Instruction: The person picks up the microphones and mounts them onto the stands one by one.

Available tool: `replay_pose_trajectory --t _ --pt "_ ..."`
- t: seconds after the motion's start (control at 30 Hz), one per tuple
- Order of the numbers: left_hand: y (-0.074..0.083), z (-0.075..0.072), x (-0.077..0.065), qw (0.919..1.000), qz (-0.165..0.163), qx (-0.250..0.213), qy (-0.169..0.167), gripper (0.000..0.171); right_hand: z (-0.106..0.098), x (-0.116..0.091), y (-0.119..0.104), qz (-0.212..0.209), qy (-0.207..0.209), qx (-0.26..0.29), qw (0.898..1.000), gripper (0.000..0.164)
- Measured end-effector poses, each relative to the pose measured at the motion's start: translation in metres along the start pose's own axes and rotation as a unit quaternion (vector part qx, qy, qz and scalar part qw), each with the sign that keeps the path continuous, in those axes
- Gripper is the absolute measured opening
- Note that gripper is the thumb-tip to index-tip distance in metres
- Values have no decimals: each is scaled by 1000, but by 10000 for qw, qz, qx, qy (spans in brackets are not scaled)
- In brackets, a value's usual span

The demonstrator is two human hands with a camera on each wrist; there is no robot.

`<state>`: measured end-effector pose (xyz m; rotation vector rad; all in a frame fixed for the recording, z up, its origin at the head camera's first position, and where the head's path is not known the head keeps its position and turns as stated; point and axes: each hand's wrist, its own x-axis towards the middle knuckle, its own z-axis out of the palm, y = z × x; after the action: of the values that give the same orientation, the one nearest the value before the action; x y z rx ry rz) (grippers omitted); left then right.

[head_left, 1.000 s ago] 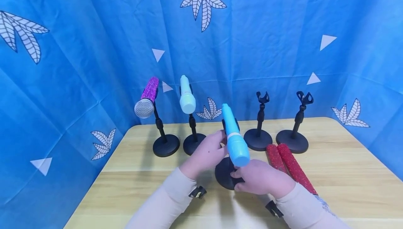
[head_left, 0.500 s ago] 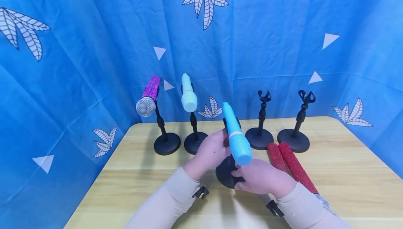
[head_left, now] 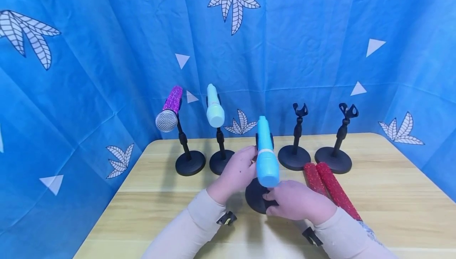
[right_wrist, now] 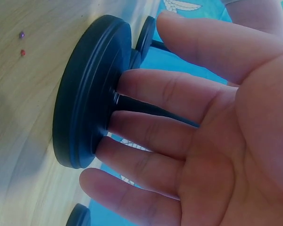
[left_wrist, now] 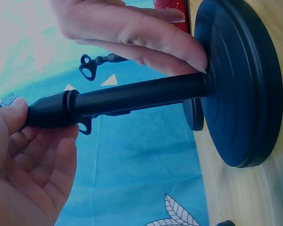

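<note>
A bright blue microphone (head_left: 266,160) sits in the clip of a black desk stand, its head toward me. My left hand (head_left: 238,174) pinches the collar (left_wrist: 49,109) at the upper end of the stand's pole (left_wrist: 141,94), thumb on one side and fingers on the other. With fairly straight fingers, my right hand (head_left: 297,200) presses its fingertips on top of the round base (right_wrist: 87,94), beside the pole. That base stands on the wooden table. In the head view the microphone hides most of the pole.
A purple glitter microphone (head_left: 172,103) and a pale mint microphone (head_left: 215,106) stand on holders at left. Two bare stands (head_left: 297,132) are behind at right. Two red glitter microphones (head_left: 336,188) lie beside my right forearm. A blue curtain (head_left: 303,33) encloses the table (head_left: 388,195).
The bright blue microphone has swung from a slant to pointing nearly straight at me. Both hands keep their places on the stand. The head view has shifted slightly.
</note>
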<state>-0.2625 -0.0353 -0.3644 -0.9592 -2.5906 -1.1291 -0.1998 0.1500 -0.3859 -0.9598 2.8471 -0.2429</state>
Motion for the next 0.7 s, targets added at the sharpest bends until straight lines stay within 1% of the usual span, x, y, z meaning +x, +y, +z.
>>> replay_pose_trajectory --t 0.07,0.2,0.27,0.33,0.5,0.57,0.63,0.7 --pt "0 0 0 10000 54 -66 -10 13 -1 0 0 -79 34 2 10000 40" --pt "1 -1 0 9994 -93 -250 -237 17 -1 -1 -1 -68 36 43 10000 39" --pt "3 -1 0 9990 -159 -254 -344 18 -1 -1 -1 -39 26 59 10000 39" --pt "3 -1 -1 9990 -206 -158 -376 17 0 -1 0 -13 20 75 10000 39" --pt "4 3 -2 9986 -265 444 -106 10 3 1 2 34 0 65 10000 38" --pt "4 3 -1 9982 -239 549 -76 10 3 1 2 38 -5 70 10000 38" --pt "4 2 -1 9985 -171 477 -183 14 3 2 2 46 -13 95 9999 38" --pt "3 0 -1 9989 -101 271 -361 20 2 2 2 71 -36 130 9999 38"
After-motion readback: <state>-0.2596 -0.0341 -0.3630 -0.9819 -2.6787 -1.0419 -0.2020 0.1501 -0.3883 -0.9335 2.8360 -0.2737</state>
